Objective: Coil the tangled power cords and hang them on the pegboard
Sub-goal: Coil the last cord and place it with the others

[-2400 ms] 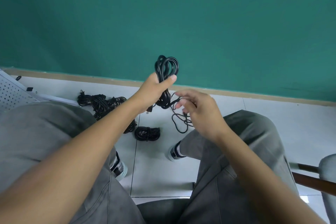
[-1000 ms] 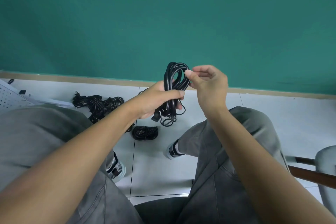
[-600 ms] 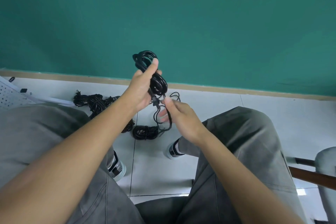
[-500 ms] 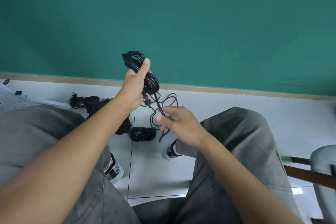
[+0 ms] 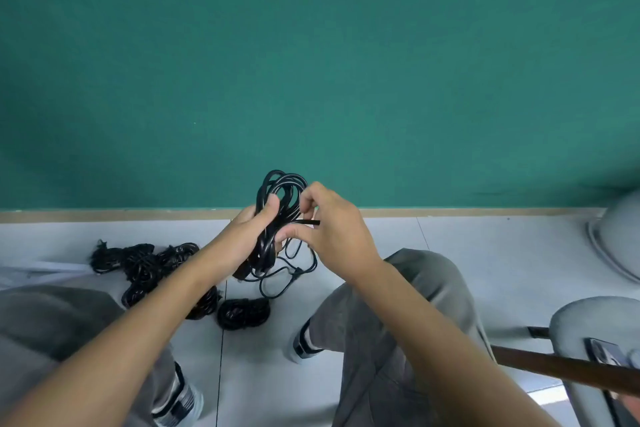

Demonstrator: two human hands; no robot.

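Seated above a pale tiled floor (image 5: 485,253) and facing a green wall (image 5: 311,62), we hold a black power cord (image 5: 282,191) at knee height between both hands. On the left, a heap of tangled cords (image 5: 145,267) lies on the tiles, with one wound bundle (image 5: 243,313) just beside it, between our feet. Our left hand (image 5: 247,239) grips the coil around its middle, fingers curled about the gathered strands and thumb pressed up along the front; the loops rise above the fist against the wall, while slack ends and a plug hang below it toward the floor. Our right hand (image 5: 332,236) meets the coil from the other side, thumb and forefinger pinching a short length of the cord's free end, which juts out sideways, the remaining fingers bent near the loops. Both forearms reach forward from the bottom corners and converge at the coil, over grey-trousered knees. At the far right, parts of grey chairs (image 5: 595,333) and a dark wooden bar (image 5: 561,366) edge into view.
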